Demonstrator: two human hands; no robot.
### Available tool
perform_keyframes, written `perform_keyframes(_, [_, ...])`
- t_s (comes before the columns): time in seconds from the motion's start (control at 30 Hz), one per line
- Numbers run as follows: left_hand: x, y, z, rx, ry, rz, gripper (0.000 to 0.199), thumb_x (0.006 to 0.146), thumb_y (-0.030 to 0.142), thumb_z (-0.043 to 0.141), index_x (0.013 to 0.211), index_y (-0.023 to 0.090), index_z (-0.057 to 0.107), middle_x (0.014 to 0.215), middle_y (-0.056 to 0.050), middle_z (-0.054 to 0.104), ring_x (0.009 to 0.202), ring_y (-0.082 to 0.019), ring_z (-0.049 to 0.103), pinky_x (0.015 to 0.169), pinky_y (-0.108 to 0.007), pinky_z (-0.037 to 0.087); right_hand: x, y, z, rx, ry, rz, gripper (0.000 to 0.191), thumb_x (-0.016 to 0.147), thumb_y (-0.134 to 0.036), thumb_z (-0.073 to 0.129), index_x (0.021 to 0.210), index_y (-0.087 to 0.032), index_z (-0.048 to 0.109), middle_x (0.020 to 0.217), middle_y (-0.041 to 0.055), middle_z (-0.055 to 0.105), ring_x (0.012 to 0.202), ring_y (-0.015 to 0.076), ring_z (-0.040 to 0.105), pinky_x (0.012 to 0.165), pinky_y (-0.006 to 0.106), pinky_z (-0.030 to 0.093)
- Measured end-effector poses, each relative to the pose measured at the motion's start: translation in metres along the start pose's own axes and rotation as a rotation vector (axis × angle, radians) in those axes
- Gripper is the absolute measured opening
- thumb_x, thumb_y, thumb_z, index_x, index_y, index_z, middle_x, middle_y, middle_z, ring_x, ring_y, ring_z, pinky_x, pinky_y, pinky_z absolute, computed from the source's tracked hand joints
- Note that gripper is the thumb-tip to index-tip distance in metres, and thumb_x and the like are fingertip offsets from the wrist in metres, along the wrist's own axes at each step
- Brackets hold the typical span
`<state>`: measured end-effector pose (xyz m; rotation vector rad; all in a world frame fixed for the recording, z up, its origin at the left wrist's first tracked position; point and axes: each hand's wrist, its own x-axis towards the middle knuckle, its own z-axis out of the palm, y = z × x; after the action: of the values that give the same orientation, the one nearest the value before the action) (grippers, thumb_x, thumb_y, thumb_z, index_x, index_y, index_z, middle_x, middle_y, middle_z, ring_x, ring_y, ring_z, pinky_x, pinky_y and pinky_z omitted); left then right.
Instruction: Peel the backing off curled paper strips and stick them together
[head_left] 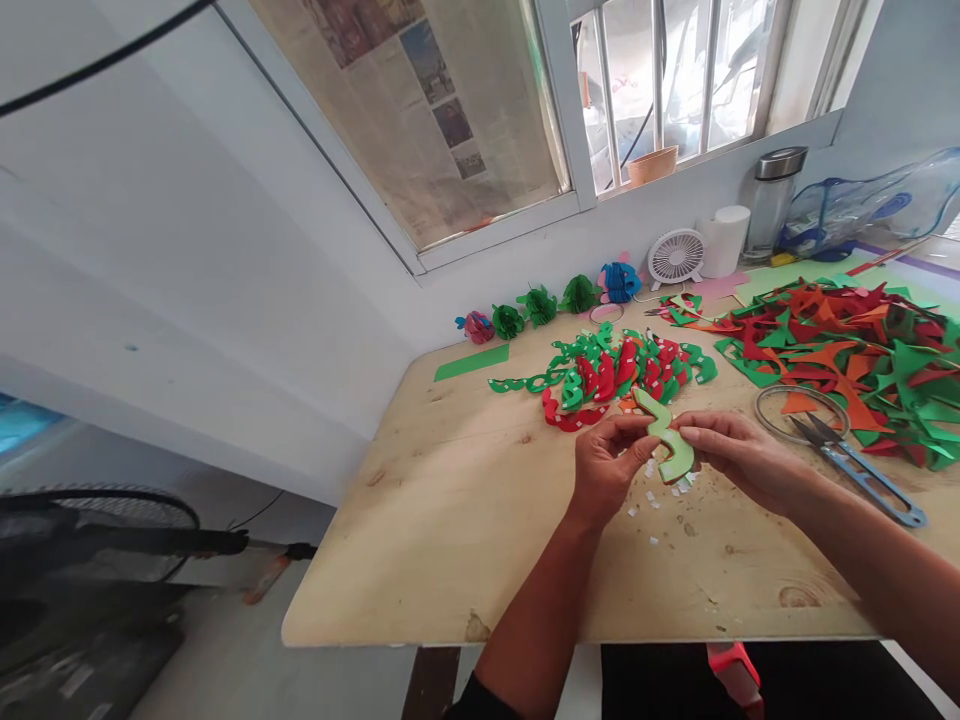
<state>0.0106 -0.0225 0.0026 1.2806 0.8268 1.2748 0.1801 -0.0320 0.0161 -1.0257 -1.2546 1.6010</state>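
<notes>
Your left hand [609,462] and right hand [739,452] both pinch the light-green curved piece [670,440] above the worktop [450,520], with the blue-handled snips [862,470] lying to the right, partly across the metal ring [802,412]

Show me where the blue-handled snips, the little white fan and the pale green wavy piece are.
Blue-handled snips [840,452]: head view, where blades meet handles.
White fan [677,258]: head view, centre of the grille.
Pale green wavy piece [679,457]: head view, lower curve.
</notes>
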Motion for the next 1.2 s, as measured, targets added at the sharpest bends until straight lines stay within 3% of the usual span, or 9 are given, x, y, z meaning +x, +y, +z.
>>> perform_keyframes(0.63, [-0.0004, -0.0008, 0.0002, 0.082, -0.004, 0.04, 0.024, 0.066, 0.029, 0.074, 0.086, 0.016, 0.069, 0.069, 0.0, 0.059, 0.061, -0.009, 0.053, 0.063, -0.024, 0.047, 0.0024, -0.0002, 0.0006, -0.06, 0.019, -0.012, 0.026, 0.069, -0.044, 0.072, 0.073, -0.019, 0.068, 0.062, -0.0003, 0.06, 0.056, 0.0113, 0.048, 0.054, 0.025, 0.038])
perform_keyframes(0.93, [-0.0012, -0.0005, -0.0013, 0.116, -0.016, 0.051, 0.028, 0.067, 0.032, 0.073, 0.088, 0.015, 0.067, 0.075, -0.003, 0.062, 0.069, -0.012, 0.057, 0.068, -0.026, 0.049, 0.001, -0.0007, 0.002, -0.087, 0.023, -0.023, 0.03, 0.065, -0.046, 0.074, 0.073, -0.018, 0.068, 0.064, -0.0003, 0.06, 0.059, 0.0119, 0.049, 0.055, 0.024, 0.038])
perform_keyframes(1.2, [0.0007, -0.0022, 0.0013, -0.051, 0.11, 0.007, 0.033, 0.068, 0.034, 0.072, 0.093, 0.016, 0.06, 0.075, -0.002, 0.062, 0.066, -0.011, 0.057, 0.061, -0.023, 0.046, -0.0017, -0.0075, 0.0065, -0.134, -0.003, -0.023, 0.033, 0.065, -0.05, 0.073, 0.069, -0.018, 0.064, 0.061, -0.0013, 0.056, 0.057, 0.0113, 0.046, 0.052, 0.023, 0.037])
